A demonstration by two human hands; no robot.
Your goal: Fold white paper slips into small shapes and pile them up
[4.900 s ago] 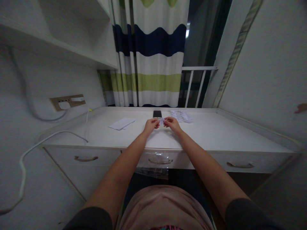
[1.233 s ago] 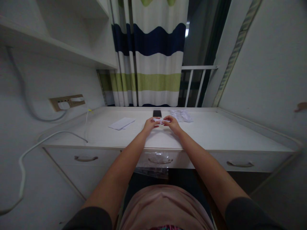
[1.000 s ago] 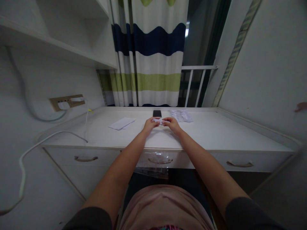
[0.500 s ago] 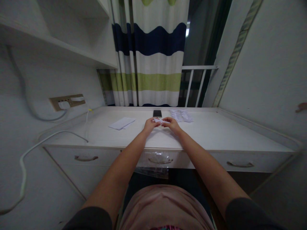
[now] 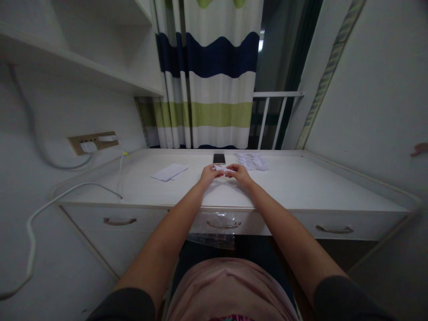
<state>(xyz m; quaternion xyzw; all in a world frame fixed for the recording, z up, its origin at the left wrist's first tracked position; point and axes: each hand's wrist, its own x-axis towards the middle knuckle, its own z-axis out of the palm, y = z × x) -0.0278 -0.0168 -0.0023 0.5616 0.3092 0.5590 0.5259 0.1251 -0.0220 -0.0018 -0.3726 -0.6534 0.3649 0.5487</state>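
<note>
Between my two hands is a small piece of folded white paper (image 5: pixel 220 168), held just above the desk. My left hand (image 5: pixel 209 173) pinches its left side with thumb and fingers. On the right side, my right hand (image 5: pixel 240 174) grips it the same way. Fingers cover much of the paper, so its exact shape is hard to make out. Left of my hands lie white paper sheets (image 5: pixel 170 172). Behind my right hand rests a group of folded white paper pieces (image 5: pixel 253 161). A dark phone-like rectangle (image 5: pixel 219 158) lies just beyond my hands.
The white desk (image 5: pixel 317 187) has drawers with handles along its front. Clear plastic (image 5: pixel 217 240) hangs at the middle drawer. A white cable (image 5: pixel 67 191) runs over the desk's left end, near a wall socket (image 5: pixel 93 142). A striped curtain (image 5: pixel 220 89) hangs behind.
Both hands stay in the same place with the paper between them. Only a very slight shift of the view shows.
</note>
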